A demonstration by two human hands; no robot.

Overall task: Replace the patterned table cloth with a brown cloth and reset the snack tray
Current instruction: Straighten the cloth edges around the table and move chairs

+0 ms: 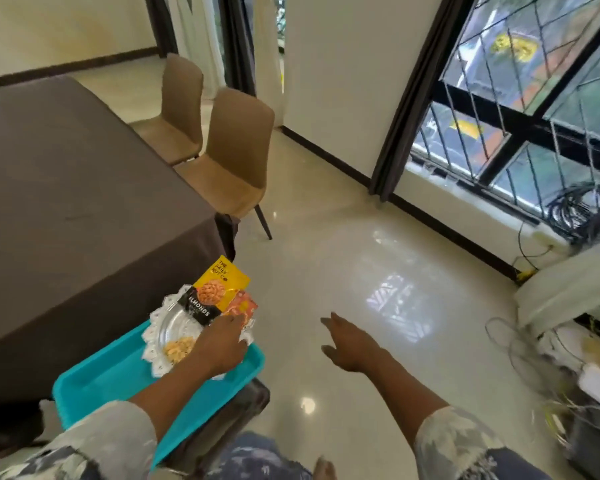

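A brown cloth (66, 188) covers the table at the left. Below its near corner sits a turquoise snack tray (118, 379), resting on a dark seat. On the tray lies a clear plate with a white scalloped rim (168, 322), holding some nuts (178, 348). A yellow and black almond packet (210, 292) and an orange packet (245, 306) lean over the plate's far side. My left hand (220, 344) rests on the plate's right edge, fingers curled over it near the packets. My right hand (349, 344) hangs open above the floor, holding nothing.
Two tan chairs (236, 157) stand along the table's right side. Glossy pale floor (361, 271) stretches to the right. A barred window (534, 109) with a dark curtain is at the far right, with coiled cables (582, 209) and clutter (575, 368) below it.
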